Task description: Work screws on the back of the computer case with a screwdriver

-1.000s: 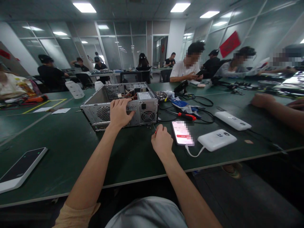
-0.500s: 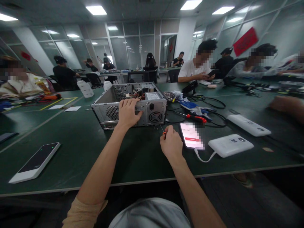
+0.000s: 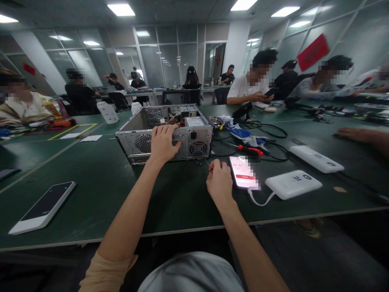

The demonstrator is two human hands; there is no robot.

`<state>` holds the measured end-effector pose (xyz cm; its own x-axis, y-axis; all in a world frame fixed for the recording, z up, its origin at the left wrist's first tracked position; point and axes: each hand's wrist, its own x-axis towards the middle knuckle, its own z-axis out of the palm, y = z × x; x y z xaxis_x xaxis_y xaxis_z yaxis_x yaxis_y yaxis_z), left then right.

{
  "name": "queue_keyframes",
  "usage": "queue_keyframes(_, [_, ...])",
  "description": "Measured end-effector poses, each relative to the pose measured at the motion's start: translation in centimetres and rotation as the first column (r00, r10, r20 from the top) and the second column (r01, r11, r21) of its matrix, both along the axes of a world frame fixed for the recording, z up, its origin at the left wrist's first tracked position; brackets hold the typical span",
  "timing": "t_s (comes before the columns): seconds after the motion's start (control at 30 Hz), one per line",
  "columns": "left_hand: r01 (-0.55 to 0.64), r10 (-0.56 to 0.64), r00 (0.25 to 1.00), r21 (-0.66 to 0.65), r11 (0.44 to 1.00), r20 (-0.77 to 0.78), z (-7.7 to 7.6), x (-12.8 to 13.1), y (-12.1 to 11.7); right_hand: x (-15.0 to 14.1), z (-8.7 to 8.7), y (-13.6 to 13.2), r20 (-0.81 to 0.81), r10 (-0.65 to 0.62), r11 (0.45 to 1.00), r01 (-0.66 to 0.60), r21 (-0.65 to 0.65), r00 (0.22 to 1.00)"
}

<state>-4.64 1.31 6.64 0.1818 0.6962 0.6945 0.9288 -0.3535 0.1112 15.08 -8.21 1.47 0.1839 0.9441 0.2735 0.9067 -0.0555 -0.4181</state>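
Note:
An uncovered metal computer case (image 3: 187, 151) lies on its side with its rear panel towards me. The fingers of my left hand (image 3: 163, 145) hook over its upper edge, and the thumb presses against the panel. Just right of the case's near corner, my right hand (image 3: 220, 181) is closed around a screwdriver (image 3: 210, 169). Only a bit of its orange-red handle and a thin shaft show, the shaft pointing up and left towards the case's bottom corner. Whether the tip touches anything I cannot tell. Inside the case are cables and a power supply (image 3: 195, 121).
A lit phone (image 3: 242, 173) is cabled to a white power bank (image 3: 293, 185); another white device (image 3: 316, 159) lies behind. Beyond are a red-and-black screwdriver (image 3: 251, 151), blue-white gloves (image 3: 247, 136), a metal bowl (image 3: 215, 121) and black cables. A white-framed device (image 3: 42, 209) is at left. Co-workers sit around.
The view has shifted slightly. My right hand has turned a little around the screwdriver, while my left hand keeps its place on the case. At right, another person's hand has reached further in.

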Motion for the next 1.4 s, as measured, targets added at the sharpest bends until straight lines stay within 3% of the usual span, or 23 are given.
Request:
queue_keyframes(0.43, [0.019,-0.019,1.000,-0.003,1.000,0.020,0.0,0.0,0.1,-0.3,1.3,0.2,-0.059,-0.045,0.984,0.034,-0.177,0.997])
queue_keyframes(1.4, [0.034,-0.035,0.999,0.019,0.999,0.026,-0.1,0.1,0.1,-0.4,1.0,0.2,-0.107,-0.044,0.997,0.038,-0.063,0.993])
